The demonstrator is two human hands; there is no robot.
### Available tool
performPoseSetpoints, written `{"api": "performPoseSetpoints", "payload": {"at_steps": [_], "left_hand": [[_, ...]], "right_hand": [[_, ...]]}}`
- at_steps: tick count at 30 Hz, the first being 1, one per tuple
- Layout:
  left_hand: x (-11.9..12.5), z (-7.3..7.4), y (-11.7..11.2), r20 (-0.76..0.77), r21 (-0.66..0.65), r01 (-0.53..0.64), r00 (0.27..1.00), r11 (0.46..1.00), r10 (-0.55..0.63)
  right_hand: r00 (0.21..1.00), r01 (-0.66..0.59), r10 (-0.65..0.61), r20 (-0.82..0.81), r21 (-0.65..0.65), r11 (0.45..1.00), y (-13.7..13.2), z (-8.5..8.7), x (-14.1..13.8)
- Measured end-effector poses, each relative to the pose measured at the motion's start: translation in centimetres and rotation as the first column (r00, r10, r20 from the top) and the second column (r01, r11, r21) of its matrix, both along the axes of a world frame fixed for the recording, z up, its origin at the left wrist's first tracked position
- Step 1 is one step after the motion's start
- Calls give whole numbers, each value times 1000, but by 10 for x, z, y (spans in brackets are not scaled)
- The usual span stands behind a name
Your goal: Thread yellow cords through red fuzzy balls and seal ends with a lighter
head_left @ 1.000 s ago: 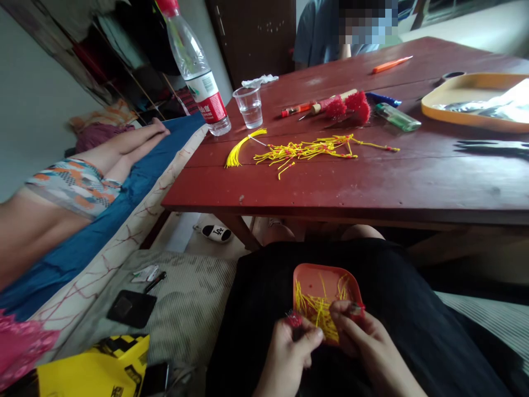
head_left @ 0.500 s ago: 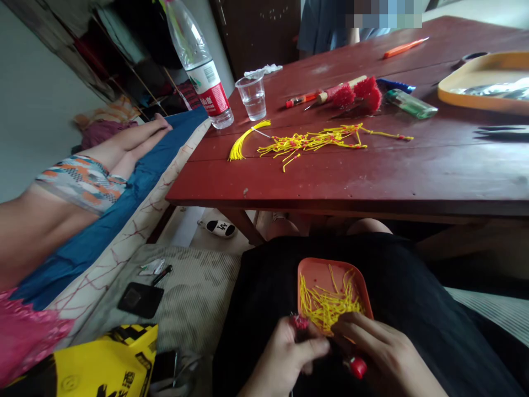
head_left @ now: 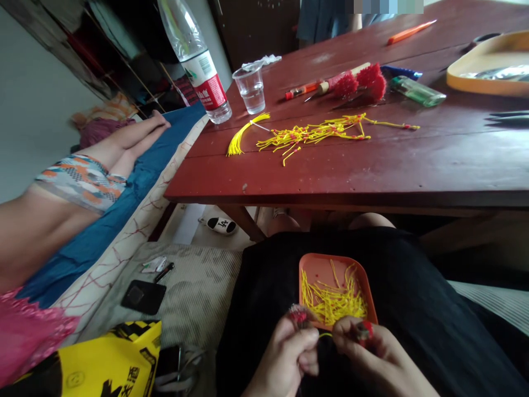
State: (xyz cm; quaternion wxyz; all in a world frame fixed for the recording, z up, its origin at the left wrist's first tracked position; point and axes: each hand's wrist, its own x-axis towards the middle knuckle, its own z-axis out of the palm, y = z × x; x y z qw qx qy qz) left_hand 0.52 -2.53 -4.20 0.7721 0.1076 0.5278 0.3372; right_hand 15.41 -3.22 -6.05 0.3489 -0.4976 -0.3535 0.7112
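My left hand (head_left: 289,350) is closed, thumb against fingers, on a small cluster of red beads (head_left: 298,315) whose top pokes out above the index finger. A short yellow cord (head_left: 325,334) spans the gap between my two hands. My right hand (head_left: 372,350) is curled around what looks like a red lighter (head_left: 364,332), its dark metallic end showing near the thumb side. Its fingertips meet the cord's other end. Just beyond both hands, an orange tray (head_left: 303,262) with many yellow cords (head_left: 336,298) in it rests on my black-clothed lap.
On the red-brown table (head_left: 330,173) lie knotted yellow cords (head_left: 314,132), a yellow tassel (head_left: 239,138), red bead bundles (head_left: 359,84) and a green lighter (head_left: 419,91). A bottle (head_left: 209,82) and plastic cup (head_left: 250,91) stand behind. A person lies on a bed (head_left: 182,129) at left.
My right hand has turned, so the red lighter's dark end now shows instead of its rounded red end. The yellow cord between my hands has come into sight.
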Motion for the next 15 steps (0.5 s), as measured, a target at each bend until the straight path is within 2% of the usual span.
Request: {"api": "performPoseSetpoints", "payload": {"at_steps": [2, 4, 9, 15], "left_hand": [[2, -3, -3, 30, -52, -31, 999, 998, 33], [4, -4, -6, 23, -79, -38, 999, 996, 40], [4, -3, -9, -37, -86, -15, 999, 996, 12], [2, -4, -9, -41, -69, -70, 997, 995, 67]], "right_hand": [[992, 65, -80, -99, -148, 987, -4, -2, -5], [984, 110, -135, -116, -198, 974, -7, -4, -9], [979, 184, -195, -59, -153, 971, -8, 0, -11], [978, 207, -207, 24, -7, 978, -6, 8, -9]]}}
